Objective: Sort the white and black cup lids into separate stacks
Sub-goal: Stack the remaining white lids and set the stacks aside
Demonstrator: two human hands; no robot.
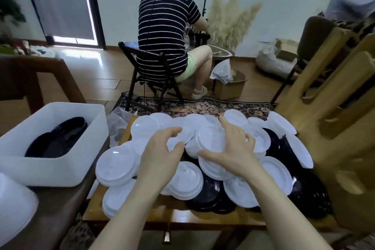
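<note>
A: Setting logged: wood-floored room, a person in a striped shirt [164,32] seated on a dark folding chair [150,75] at the far side, patterned rug [203,105] beyond the small wooden table [182,217] where the work was.

B: Where did the lids sit?

A: Thin white plastic cup lids [116,164] were heaped across the table, mostly left and far; glossy black plastic cup lids [207,195] showed underneath and to the right. A white rectangular plastic bin [60,170] at near left held more black ones.

B: Hands?

A: Left hand [162,150] hovered over the middle of the heap, fingers curled loosely with thumb and forefinger apart; nothing seen in its grasp. Right hand [235,148] lay spread on a white lid [211,140], fingers nearly straight, thumb reaching along its near edge. Whether it pressed or merely touched, could not tell.

B: Handling estimate?

A: Judged very light, thin, somewhat springy, smooth enough to slide. Nested ones would likely stick together. Best hold probably a pinch at the raised rim, thumb under the edge; the flat centre would likely flex.
</note>
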